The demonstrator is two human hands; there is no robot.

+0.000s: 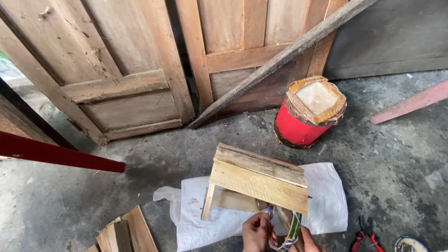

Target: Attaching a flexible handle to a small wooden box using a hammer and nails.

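A small wooden stool [258, 179] made of pale planks stands on a white woven sack [326, 196] on the concrete floor. At the bottom edge, my left hand [256, 232] pinches a thin light string [269, 212] at the stool's near leg. My right hand [308, 241] holds the lower end of a green bamboo strip [294, 227] with the same string wound around it. Both hands are partly cut off by the frame's edge.
A red drum-like container [305, 114] with a worn brown top stands behind the stool. Old wooden doors [126, 70] lean at the back, with a long plank [280, 58] across them. A dark red bar [60, 156] juts in at left. Wood offcuts [123, 233] lie bottom left, red-handled pliers [364, 238] bottom right.
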